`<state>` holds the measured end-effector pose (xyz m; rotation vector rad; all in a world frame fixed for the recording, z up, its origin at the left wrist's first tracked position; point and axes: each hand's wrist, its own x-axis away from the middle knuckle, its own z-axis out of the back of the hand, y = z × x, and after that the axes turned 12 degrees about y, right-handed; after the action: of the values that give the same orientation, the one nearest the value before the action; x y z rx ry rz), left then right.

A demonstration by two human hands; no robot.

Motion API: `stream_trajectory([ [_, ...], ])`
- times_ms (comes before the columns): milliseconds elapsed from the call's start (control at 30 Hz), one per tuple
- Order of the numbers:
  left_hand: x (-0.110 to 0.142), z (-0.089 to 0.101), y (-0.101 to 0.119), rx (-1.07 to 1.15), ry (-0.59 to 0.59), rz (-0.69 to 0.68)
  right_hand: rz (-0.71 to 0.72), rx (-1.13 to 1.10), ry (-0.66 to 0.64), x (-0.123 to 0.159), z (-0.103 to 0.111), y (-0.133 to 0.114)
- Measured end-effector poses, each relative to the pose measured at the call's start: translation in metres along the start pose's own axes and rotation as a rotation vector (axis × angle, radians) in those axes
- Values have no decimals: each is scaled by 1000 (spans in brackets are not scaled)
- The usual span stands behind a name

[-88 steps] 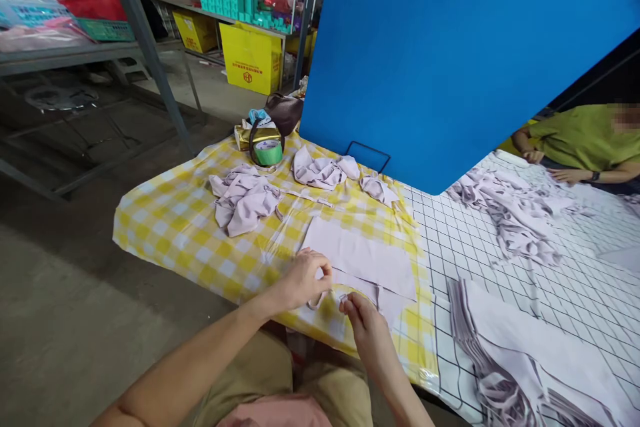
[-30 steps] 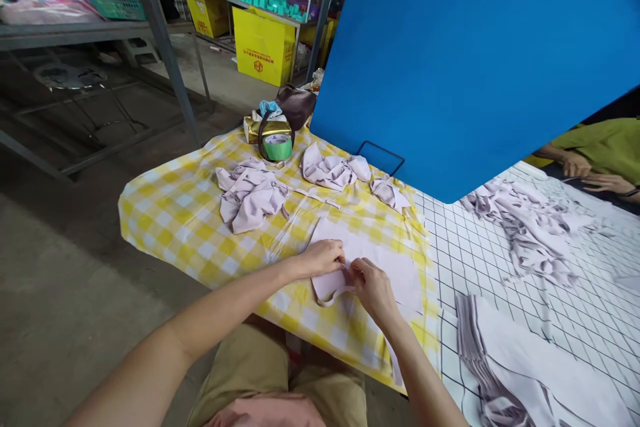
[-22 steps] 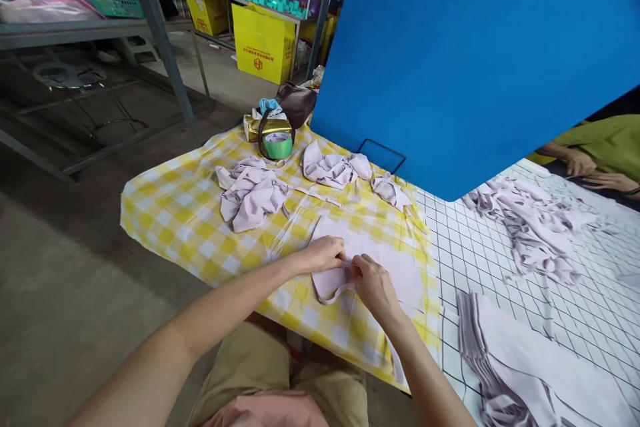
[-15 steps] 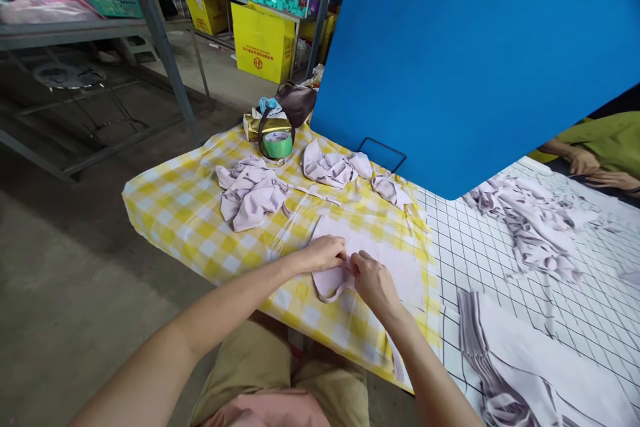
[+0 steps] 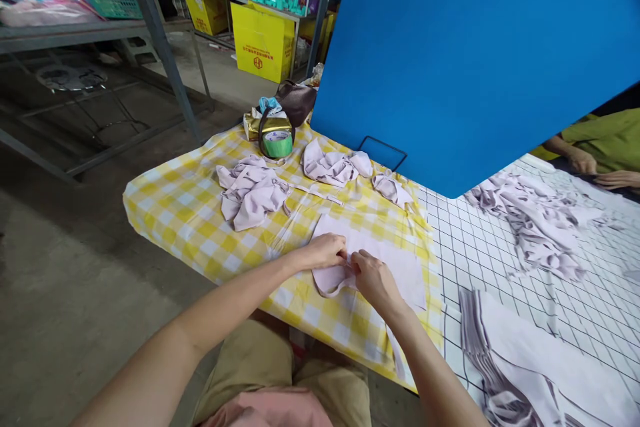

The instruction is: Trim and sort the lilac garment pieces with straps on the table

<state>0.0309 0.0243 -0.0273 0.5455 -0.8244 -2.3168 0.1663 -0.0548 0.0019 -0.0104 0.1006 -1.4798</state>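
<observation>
A flat pale lilac fabric piece (image 5: 400, 267) lies on the yellow checked tablecloth (image 5: 185, 213) in front of me. Over its left half, my left hand (image 5: 327, 251) is closed in a pinch on a narrow fabric strip (image 5: 333, 290), which loops below the fingers. Close beside it, my right hand (image 5: 373, 277) also pinches the strip, fingertips nearly touching the left ones. The exact grip between the fingertips is hidden. Part of a lilac strip hangs beneath my right forearm near the table's front edge.
Crumpled lilac fabric (image 5: 255, 193) and a green tape roll (image 5: 278, 144) lie farther back. A large blue board (image 5: 450, 67) leans over the table. To the right are stacked fabric pieces (image 5: 545, 353) and a loose heap (image 5: 535, 227). Another person's hands (image 5: 585, 163) show at far right.
Both hands stay almost in place, pinching the strip. The strip's loop below them has shifted slightly upward. The other person's hands have moved a little.
</observation>
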Motion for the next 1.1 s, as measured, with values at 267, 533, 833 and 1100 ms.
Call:
stream_trajectory([
  [267,0,0,0,-27,-5,-15,42,37,8,-3,2,-6],
  [533,1,-5,-1,-70,22,-3,64,-1,36,-6,2,-13],
  [833,8,2,0,-34,13,-49,-338,-342,160,22,0,-20],
  [1100,25,19,-9,-46,74,-89,-905,-1481,-2,88,3,-62],
])
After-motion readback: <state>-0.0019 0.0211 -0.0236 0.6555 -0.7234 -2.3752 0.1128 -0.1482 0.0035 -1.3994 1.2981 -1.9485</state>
